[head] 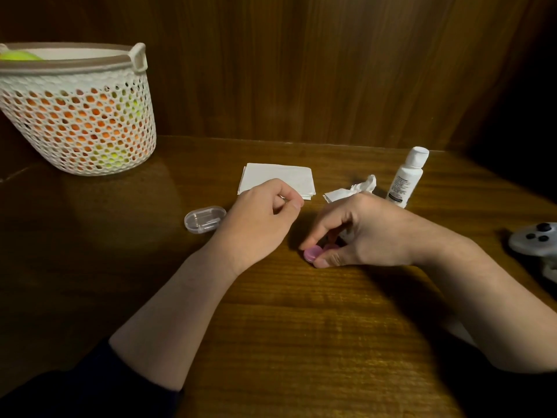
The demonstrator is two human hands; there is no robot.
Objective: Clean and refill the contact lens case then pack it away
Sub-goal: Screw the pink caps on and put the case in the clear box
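Note:
A pink contact lens case (316,253) lies on the wooden table in the middle. My right hand (358,230) arches over it, thumb and fingers pinching its left cap; most of the case is hidden under the palm. My left hand (265,218) rests on the table just left of the case, fingers curled loosely and holding nothing. A clear plastic storage box (205,219) sits left of that hand. Behind my right hand stands a white solution bottle (407,176) with its cap on.
A folded white tissue (275,178) lies behind my left hand and a crumpled one (352,190) beside the bottle. A white perforated basket (78,116) holding coloured balls stands at the back left. A grey game controller (536,242) lies at the right edge.

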